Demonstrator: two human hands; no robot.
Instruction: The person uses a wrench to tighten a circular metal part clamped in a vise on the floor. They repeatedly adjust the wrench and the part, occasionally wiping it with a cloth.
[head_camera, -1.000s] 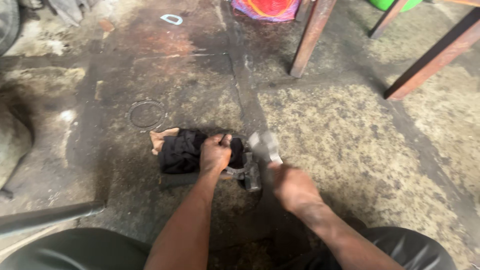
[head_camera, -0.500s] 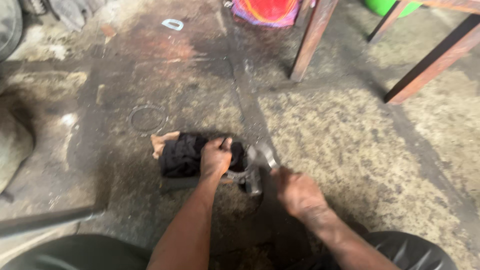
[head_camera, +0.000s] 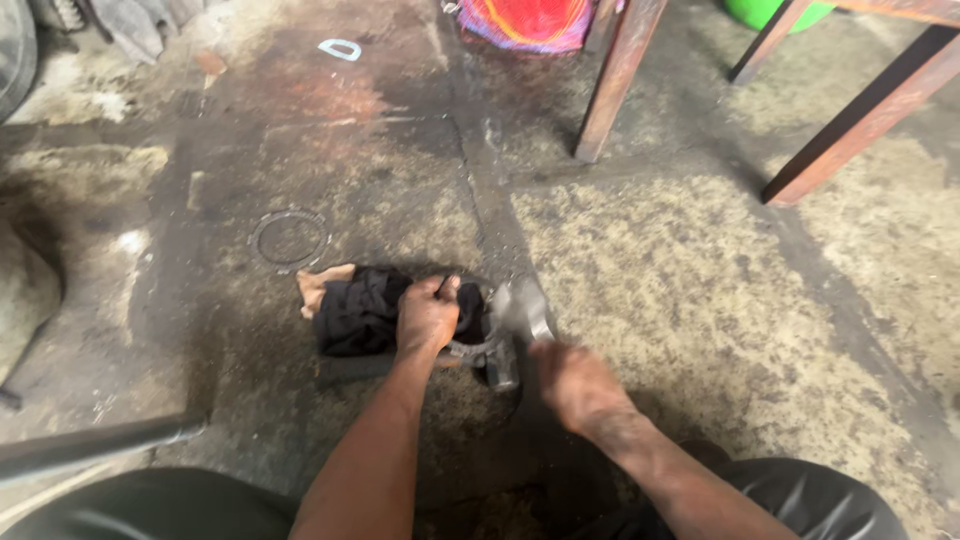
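Stained concrete floor, with wooden table legs at upper right and a wire ring left of centre. Your left hand presses closed onto a black cloth at centre frame. Your right hand, blurred, grips a hammer just beside the cloth, above a metal part.
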